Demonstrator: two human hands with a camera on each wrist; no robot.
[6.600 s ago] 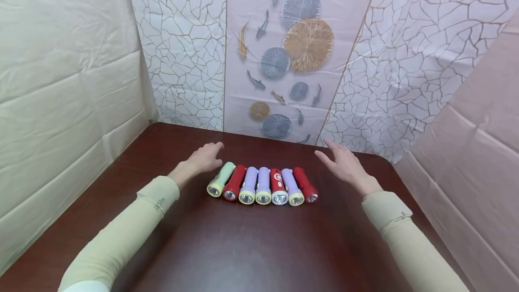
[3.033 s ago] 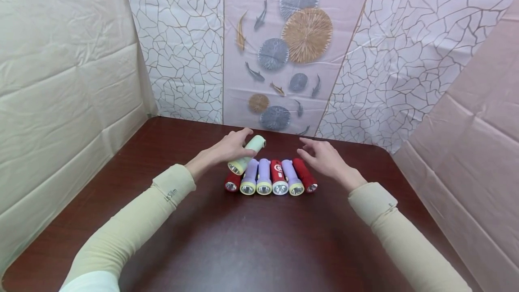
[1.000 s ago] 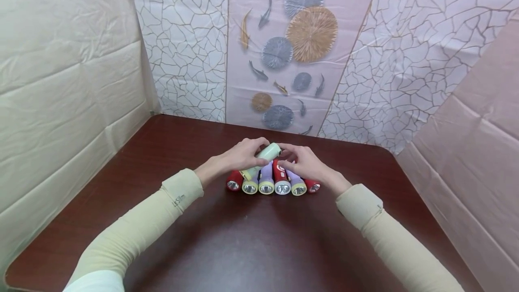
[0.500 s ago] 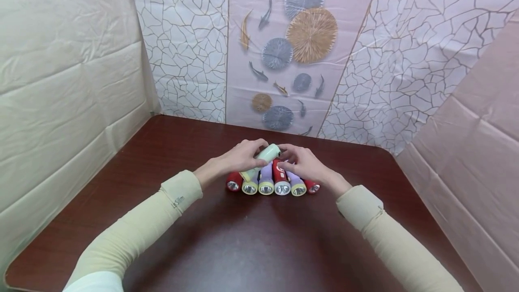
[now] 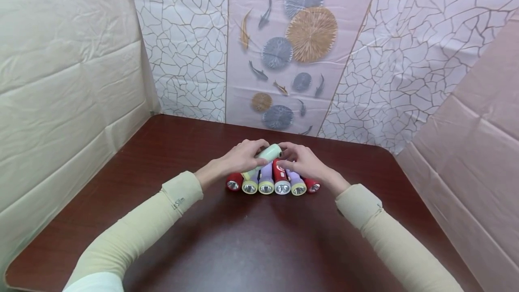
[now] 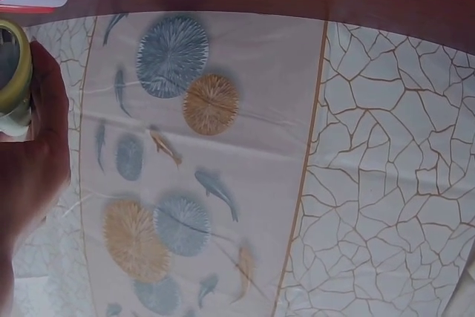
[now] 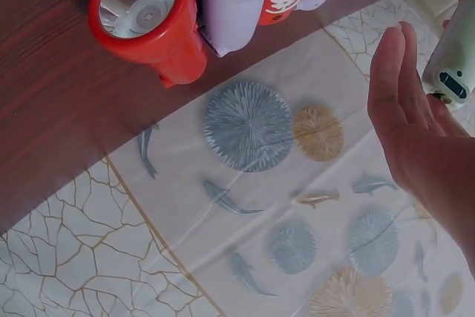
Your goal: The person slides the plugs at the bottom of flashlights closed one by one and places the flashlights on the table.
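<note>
In the head view my left hand [image 5: 242, 156] grips a mint-green flashlight [image 5: 269, 153] with a pale yellow head, raised and tilted over the row, its tail pointing up to the right. The left wrist view shows its yellow-rimmed head [image 6: 13, 72] beside the fingers. My right hand [image 5: 304, 161] is at the tail end, fingers loosely bent and thumb apart. In the right wrist view the tail [image 7: 451, 83] shows a dark slot, close to the right hand's fingers [image 7: 390, 72]; whether they touch it I cannot tell.
Below the hands, red flashlights [image 5: 234, 182] and lilac ones [image 5: 266, 184] lie side by side, lens ends facing me, with a white-rimmed red flashlight [image 5: 281, 184] among them. They rest on a dark brown table [image 5: 243, 238]. Patterned cloth [image 5: 186, 57] hangs behind.
My left hand has lifted the mint-green flashlight from the row's left end and carried it right. My right hand has moved left to its tail. Over the last second almost nothing has moved.
</note>
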